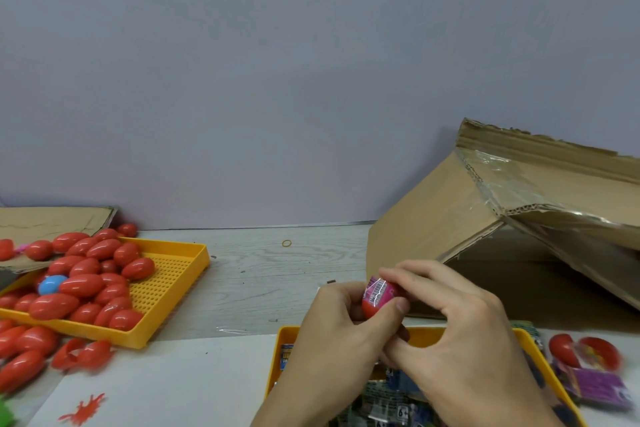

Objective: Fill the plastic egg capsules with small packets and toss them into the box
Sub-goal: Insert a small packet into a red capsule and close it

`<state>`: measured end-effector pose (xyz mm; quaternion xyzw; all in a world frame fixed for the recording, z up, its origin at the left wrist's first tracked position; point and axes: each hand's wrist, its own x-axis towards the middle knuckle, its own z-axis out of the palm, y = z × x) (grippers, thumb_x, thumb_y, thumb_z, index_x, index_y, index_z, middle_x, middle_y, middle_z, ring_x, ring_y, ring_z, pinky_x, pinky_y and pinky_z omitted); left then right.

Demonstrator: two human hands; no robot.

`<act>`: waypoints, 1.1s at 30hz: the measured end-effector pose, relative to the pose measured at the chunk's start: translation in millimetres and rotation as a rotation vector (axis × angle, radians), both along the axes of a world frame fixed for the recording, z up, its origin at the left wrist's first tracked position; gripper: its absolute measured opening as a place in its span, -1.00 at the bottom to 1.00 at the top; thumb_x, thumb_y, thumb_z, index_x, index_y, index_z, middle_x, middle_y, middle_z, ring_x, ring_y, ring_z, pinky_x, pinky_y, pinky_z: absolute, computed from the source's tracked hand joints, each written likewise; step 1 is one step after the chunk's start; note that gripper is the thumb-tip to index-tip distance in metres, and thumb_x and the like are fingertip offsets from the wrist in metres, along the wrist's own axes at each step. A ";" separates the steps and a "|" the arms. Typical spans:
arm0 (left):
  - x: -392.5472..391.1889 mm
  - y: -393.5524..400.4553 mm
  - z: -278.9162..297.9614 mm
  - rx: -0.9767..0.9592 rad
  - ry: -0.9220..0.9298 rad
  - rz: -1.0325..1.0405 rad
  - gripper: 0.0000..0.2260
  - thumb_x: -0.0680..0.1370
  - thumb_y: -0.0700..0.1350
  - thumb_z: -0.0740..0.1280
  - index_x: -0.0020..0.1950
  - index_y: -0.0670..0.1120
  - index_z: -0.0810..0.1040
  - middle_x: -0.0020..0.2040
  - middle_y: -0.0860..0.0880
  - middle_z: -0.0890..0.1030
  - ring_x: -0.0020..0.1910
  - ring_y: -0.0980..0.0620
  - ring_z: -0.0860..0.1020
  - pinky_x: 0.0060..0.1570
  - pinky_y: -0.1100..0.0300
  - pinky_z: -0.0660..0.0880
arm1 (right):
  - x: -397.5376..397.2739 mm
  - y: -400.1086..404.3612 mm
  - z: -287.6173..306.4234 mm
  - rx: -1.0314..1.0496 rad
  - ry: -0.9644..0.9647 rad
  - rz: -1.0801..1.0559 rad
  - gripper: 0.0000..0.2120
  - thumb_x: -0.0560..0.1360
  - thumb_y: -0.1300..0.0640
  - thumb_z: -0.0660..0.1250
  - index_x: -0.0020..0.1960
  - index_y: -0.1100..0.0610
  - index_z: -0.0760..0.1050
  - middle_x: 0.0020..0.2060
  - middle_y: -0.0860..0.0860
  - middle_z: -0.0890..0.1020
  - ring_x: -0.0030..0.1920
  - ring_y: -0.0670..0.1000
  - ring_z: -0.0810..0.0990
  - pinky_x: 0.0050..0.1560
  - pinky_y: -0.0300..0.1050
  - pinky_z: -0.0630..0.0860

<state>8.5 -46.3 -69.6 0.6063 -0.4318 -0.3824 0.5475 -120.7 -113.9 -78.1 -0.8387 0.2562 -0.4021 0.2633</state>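
Both hands, the left hand (pixel 332 326) and right hand (pixel 460 326), pinch one red egg (pixel 375 305) with a packet (pixel 377 288) half in, beside the box (pixel 433 218); many eggs (pixel 86 274) remain unfilled, judging by the full tray (pixel 173 291).

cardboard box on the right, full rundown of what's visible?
The box is brown corrugated cardboard, lying on its side on the table at right, against the wall. Its opening faces the person and looks dark inside; nothing shows in it. An upper flap hangs out over the opening. Clear tape, wrinkled and shiny, runs along its top seam and edges. The top edge is torn and ragged. The hands work in front of it, not clearly touching it.
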 end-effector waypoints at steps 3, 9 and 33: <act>3.1 -0.7 -2.5 0.023 -0.007 -0.010 -0.93 0.55 -0.07 0.42 -0.05 -0.06 0.66 -0.31 -0.06 0.68 -0.35 0.07 0.63 -0.25 0.18 0.60 | -1.3 -1.5 0.1 0.014 -0.001 0.023 -0.44 0.21 0.24 0.62 0.18 -0.02 0.65 0.02 -0.33 0.53 0.19 -0.40 0.42 -0.05 -0.65 0.36; -0.8 -1.2 -0.9 0.004 0.076 0.031 -0.84 0.50 0.10 0.45 -0.08 0.04 0.70 -0.25 -0.07 0.70 -0.27 0.09 0.66 -0.30 0.25 0.56 | -0.5 -1.8 0.7 0.051 -0.029 0.025 -0.44 0.24 0.24 0.63 0.19 -0.08 0.64 0.03 -0.36 0.56 0.17 -0.38 0.46 -0.01 -0.61 0.39; -8.5 -7.0 2.9 -0.003 0.562 0.078 -0.59 0.64 -0.09 0.14 -0.18 -0.25 0.68 -0.40 -0.23 0.56 -0.47 -0.07 0.53 -0.44 0.14 0.53 | 4.9 6.2 2.5 0.158 -0.127 0.035 -0.43 0.23 0.30 0.62 0.09 -0.19 0.64 0.09 -0.36 0.54 0.06 -0.30 0.56 -0.18 -0.58 0.45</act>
